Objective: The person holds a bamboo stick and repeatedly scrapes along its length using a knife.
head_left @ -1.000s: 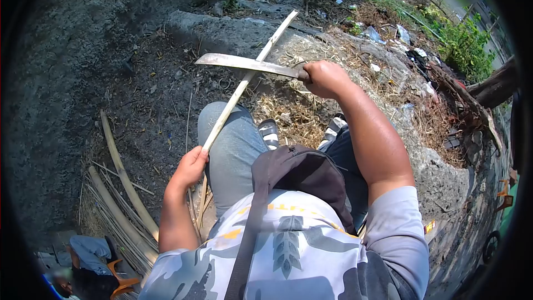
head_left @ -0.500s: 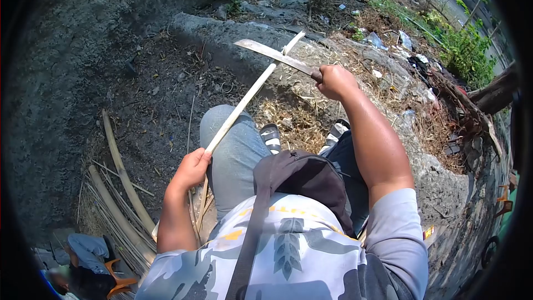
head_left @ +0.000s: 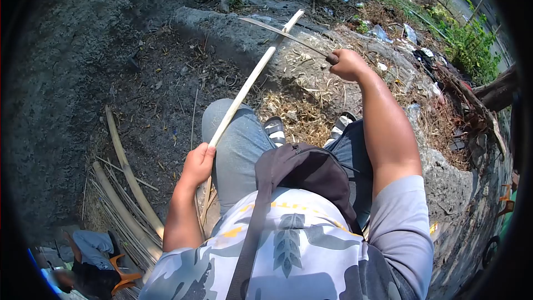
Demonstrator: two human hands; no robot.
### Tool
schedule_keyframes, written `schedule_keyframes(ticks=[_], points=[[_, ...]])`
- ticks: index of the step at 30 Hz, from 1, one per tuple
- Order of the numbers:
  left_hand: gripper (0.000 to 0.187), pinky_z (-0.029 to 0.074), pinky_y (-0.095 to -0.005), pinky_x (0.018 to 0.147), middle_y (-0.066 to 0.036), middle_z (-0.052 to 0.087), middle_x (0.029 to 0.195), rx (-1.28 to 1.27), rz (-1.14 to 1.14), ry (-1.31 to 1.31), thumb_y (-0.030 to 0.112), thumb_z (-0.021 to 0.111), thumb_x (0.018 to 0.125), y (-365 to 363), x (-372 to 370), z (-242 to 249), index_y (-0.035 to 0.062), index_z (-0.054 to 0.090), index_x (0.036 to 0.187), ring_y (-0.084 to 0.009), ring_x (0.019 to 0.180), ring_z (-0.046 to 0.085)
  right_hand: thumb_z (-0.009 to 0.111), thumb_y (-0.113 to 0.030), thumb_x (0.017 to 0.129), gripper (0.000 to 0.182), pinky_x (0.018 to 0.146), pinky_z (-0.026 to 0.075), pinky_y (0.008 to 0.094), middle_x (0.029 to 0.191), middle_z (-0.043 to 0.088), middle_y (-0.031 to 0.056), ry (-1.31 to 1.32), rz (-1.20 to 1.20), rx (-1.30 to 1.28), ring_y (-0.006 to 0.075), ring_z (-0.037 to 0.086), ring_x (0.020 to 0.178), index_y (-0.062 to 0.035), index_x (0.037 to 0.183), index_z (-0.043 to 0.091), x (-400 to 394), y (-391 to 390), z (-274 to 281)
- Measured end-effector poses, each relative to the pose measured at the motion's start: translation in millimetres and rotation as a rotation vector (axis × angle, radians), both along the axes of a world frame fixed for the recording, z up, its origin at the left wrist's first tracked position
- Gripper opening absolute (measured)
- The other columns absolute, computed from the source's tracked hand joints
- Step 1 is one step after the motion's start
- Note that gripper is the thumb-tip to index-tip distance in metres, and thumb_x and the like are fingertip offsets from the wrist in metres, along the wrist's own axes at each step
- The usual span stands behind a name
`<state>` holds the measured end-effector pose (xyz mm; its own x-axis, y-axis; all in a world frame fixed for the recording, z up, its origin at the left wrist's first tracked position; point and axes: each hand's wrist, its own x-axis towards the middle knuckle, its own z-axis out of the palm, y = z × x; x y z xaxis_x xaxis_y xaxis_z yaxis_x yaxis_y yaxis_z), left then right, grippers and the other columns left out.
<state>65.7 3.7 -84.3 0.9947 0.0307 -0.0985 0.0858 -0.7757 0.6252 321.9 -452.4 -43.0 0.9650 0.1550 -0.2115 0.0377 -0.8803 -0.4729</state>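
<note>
My left hand (head_left: 199,162) is wrapped round the lower end of a long pale wooden strip (head_left: 242,95). The strip slants up and away past my left knee, its far end over the grey rock ledge. In my right hand (head_left: 350,65) is the dark handle of a machete (head_left: 302,42). Its blade points left and crosses the strip near the far end, turned so that mostly its thin edge shows. Whether blade and strip touch is hard to tell.
Long curved bamboo pieces (head_left: 130,172) and thin strips lie at the lower left. Beyond them a person (head_left: 91,264) sits on an orange chair (head_left: 126,279). Shavings (head_left: 297,112) cover the ground by my sandals. A log (head_left: 497,93) lies at the right.
My right hand and the machete have moved up and slightly right, and the blade has turned edge-on. My left hand has shifted slightly up with the strip.
</note>
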Motion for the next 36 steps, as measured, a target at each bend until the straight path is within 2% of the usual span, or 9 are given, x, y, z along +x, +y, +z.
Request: schedule_keyframes(ticks=[4, 7, 10, 14, 17, 21, 23, 30, 36], points=[[0.039, 0.045, -0.0426, 0.061, -0.018, 0.056, 0.068, -0.010, -0.001, 0.067, 0.034, 0.057, 0.107, 2.9, 7.5, 5.5, 0.0002, 0.057, 0.088, -0.0276, 0.061, 0.055, 0.061, -0.035, 0.100, 0.033, 0.096, 0.056, 0.0496, 0.118, 0.074, 0.0182, -0.040, 0.021, -0.304, 0.0383, 0.070, 0.113, -0.0113, 0.120, 0.072, -12.8, 2.5, 6.1], [0.040, 0.045, -0.0422, 0.061, -0.017, 0.056, 0.068, -0.071, -0.001, 0.056, 0.034, 0.056, 0.108, -1.6, 7.5, 4.3, -0.0003, 0.057, 0.088, -0.0257, 0.062, 0.055, 0.064, -0.033, 0.098, 0.029, 0.093, 0.056, 0.0494, 0.114, 0.075, 0.0164, -0.065, 0.001, -0.160, 0.0366, 0.071, 0.108, -0.0169, 0.119, 0.074, -19.4, 11.0, 5.5], [0.041, 0.045, -0.0432, 0.061, -0.018, 0.056, 0.068, -0.062, -0.006, 0.014, 0.033, 0.054, 0.109, -4.0, 10.1, 1.6, -0.0006, 0.056, 0.086, -0.0283, 0.060, 0.054, 0.067, -0.032, 0.094, 0.028, 0.091, 0.057, 0.0485, 0.111, 0.076, 0.0145, -0.012, 0.194, -0.085, 0.0355, 0.072, 0.105, -0.0196, 0.117, 0.075, -23.2, 20.6, 8.2], [0.043, 0.044, -0.0455, 0.060, -0.021, 0.055, 0.067, 0.040, -0.017, -0.009, 0.034, 0.052, 0.110, -9.8, 9.7, 10.2, -0.0005, 0.055, 0.085, -0.0350, 0.059, 0.053, 0.070, -0.032, 0.089, 0.022, 0.087, 0.059, 0.0491, 0.101, 0.077, 0.0121, -0.138, 0.422, -0.291, 0.0359, 0.074, 0.096, -0.0174, 0.105, 0.075, -37.3, 50.7, 14.3], [0.044, 0.044, -0.0468, 0.059, -0.022, 0.056, 0.067, 0.029, -0.003, -0.004, 0.035, 0.053, 0.110, -5.9, 7.3, 9.2, -0.0002, 0.055, 0.084, -0.0379, 0.059, 0.053, 0.071, -0.028, 0.086, 0.015, 0.078, 0.058, 0.0509, 0.089, 0.074, 0.0147, -0.280, 0.384, -0.299, 0.0391, 0.071, 0.091, -0.0141, 0.093, 0.070, -36.5, 47.3, 31.1], [0.044, 0.044, -0.0475, 0.059, -0.022, 0.057, 0.068, 0.025, -0.032, -0.003, 0.036, 0.055, 0.109, -6.0, 7.9, 9.5, -0.0002, 0.055, 0.084, -0.0399, 0.059, 0.055, 0.074, -0.027, 0.086, 0.023, 0.085, 0.058, 0.0497, 0.101, 0.076, 0.0168, -0.151, -0.030, -0.219, 0.0352, 0.073, 0.099, -0.0124, 0.105, 0.074, -2.4, 0.7, 3.6], [0.043, 0.044, -0.0477, 0.059, -0.023, 0.058, 0.068, 0.075, -0.062, 0.025, 0.036, 0.056, 0.108, -6.2, 11.9, 12.3, -0.0002, 0.056, 0.085, -0.0414, 0.060, 0.056, 0.074, -0.027, 0.087, 0.029, 0.090, 0.057, 0.0490, 0.109, 0.076, 0.0173, -0.107, -0.083, -0.293, 0.0358, 0.073, 0.105, -0.0112, 0.111, 0.073, -10.3, 0.1, 0.3], [0.042, 0.046, -0.0516, 0.063, -0.026, 0.062, 0.076, 0.091, -0.043, 0.056, 0.036, 0.055, 0.108, -11.6, 11.4, 20.3, -0.0002, 0.057, 0.087, -0.0488, 0.071, 0.060, 0.079, -0.033, 0.083, 0.036, 0.087, 0.056, 0.0469, 0.105, 0.076, 0.0202, 0.026, 0.051, 0.013, 0.0376, 0.072, 0.099, -0.0059, 0.106, 0.072, -10.7, 1.5, 1.3], [0.041, 0.047, -0.0559, 0.066, -0.027, 0.064, 0.079, 0.252, 0.064, 0.102, 0.035, 0.052, 0.109, -24.0, -2.1, 47.8, 0.0009, 0.059, 0.088, -0.0517, 0.079, 0.062, 0.070, -0.030, 0.091, 0.030, 0.093, 0.057, 0.0472, 0.114, 0.075, 0.0133, 0.039, 0.250, -0.313, 0.0343, 0.072, 0.109, -0.0141, 0.116, 0.074, -24.8, 25.4, 18.4]])
